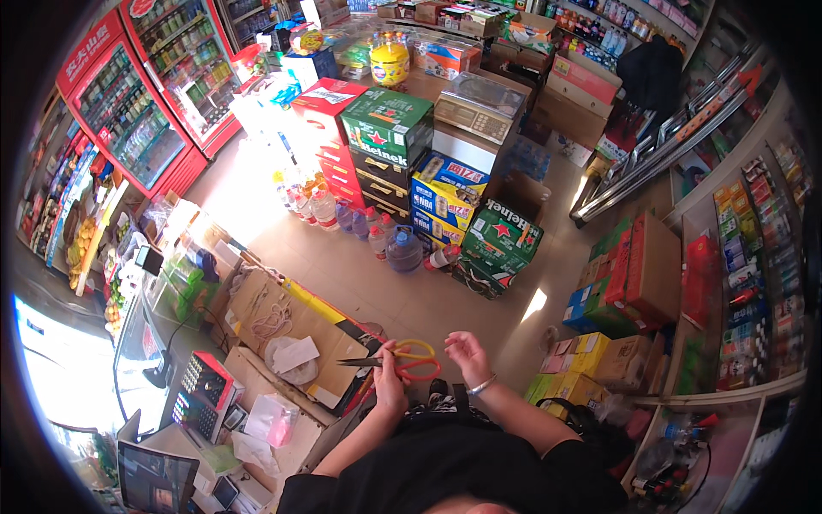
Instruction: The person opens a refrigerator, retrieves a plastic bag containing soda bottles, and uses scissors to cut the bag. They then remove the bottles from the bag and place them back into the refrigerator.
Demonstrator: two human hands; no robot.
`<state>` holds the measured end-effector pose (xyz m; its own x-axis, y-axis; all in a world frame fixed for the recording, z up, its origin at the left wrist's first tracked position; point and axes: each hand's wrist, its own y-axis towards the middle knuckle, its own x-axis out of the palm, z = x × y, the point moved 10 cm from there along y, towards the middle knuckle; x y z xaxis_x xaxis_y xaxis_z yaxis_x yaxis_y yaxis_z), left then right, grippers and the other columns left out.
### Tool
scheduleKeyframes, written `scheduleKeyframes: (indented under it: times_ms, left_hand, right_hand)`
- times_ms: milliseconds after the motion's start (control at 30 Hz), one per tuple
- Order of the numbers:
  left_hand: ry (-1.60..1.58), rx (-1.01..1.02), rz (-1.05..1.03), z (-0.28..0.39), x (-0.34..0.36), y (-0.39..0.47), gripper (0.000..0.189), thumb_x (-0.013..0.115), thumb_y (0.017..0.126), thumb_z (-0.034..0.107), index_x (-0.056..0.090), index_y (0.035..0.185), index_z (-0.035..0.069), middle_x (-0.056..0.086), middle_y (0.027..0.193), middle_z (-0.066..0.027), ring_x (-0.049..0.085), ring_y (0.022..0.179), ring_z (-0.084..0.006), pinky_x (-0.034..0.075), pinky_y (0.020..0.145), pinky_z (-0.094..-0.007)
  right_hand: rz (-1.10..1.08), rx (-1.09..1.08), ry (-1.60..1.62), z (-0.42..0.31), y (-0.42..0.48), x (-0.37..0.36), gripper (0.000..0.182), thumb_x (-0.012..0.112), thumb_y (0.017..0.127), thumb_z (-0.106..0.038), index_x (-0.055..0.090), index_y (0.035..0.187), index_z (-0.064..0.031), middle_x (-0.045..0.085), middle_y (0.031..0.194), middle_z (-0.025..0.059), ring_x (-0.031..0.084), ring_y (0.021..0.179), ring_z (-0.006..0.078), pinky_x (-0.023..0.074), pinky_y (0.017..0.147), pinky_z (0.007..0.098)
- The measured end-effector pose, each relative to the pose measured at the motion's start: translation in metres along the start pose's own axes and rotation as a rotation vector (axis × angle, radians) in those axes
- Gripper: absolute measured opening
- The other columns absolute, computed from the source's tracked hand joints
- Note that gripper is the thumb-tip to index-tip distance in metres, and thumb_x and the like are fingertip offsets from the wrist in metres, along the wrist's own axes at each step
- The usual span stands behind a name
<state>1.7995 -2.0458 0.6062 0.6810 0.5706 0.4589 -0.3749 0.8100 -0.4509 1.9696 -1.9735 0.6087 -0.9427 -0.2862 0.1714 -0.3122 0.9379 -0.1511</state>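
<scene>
A pair of scissors [416, 360] with one yellow and one red handle loop is in my left hand [389, 379]. My fingers close round it near the pivot, and its dark blades point left, over the edge of a wooden counter. To the right of the handles, my right hand [469, 356] is raised with its fingers loosely curled and apart, holding nothing; a metal bracelet [481, 385] circles that wrist. On the counter [257, 302] beside my left hand lie a white paper [296, 354] on a crumpled plastic bag [282, 372] and a loose coil of pale string [273, 321].
Water jugs [404, 249] stand on the floor ahead, before stacked beer cartons [388, 122]. More cartons [648, 276] and shelves [758, 257] line the right side. A monitor [157, 475] and a tray of small items [205, 392] are at the lower left. Red drink coolers [128, 109] stand at the upper left.
</scene>
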Motion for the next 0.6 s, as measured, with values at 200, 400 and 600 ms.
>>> scheduleKeyframes:
  times_ms: [200,400,600]
  left_hand:
    - [0.344,0.561,-0.294,0.050,0.122,0.043,0.036,0.034,0.097,0.026,0.037,0.127,0.006,0.052,0.110,-0.0100,0.048,0.067,-0.0060,0.041,0.059,-0.0192]
    - [0.688,0.751,-0.478,0.062,0.213,0.101,0.037,0.039,0.095,0.026,0.043,0.123,0.002,0.055,0.110,-0.0138,0.056,0.093,-0.0207,0.042,0.087,-0.0329]
    - [0.255,0.584,-0.465,0.083,0.243,0.179,0.038,0.032,0.097,0.030,0.040,0.125,0.005,0.056,0.105,-0.0136,0.049,0.068,-0.0099,0.043,0.063,-0.0220]
  right_hand:
    - [-0.007,0.535,1.225,0.037,0.052,0.046,0.032,0.037,0.093,-0.031,0.056,0.101,-0.0058,0.062,0.100,0.0096,0.057,0.098,0.0239,0.0467,0.085,0.0349]
    - [-0.022,0.427,1.442,0.050,0.158,0.008,0.031,0.037,0.093,-0.030,0.052,0.107,-0.0059,0.058,0.108,0.0117,0.057,0.098,0.0245,0.0460,0.089,0.0362]
    - [0.235,0.632,0.824,0.055,0.213,-0.095,0.012,0.052,0.086,-0.009,0.054,0.090,0.0023,0.059,0.086,0.0167,0.060,0.076,0.0266,0.0539,0.068,0.0358]
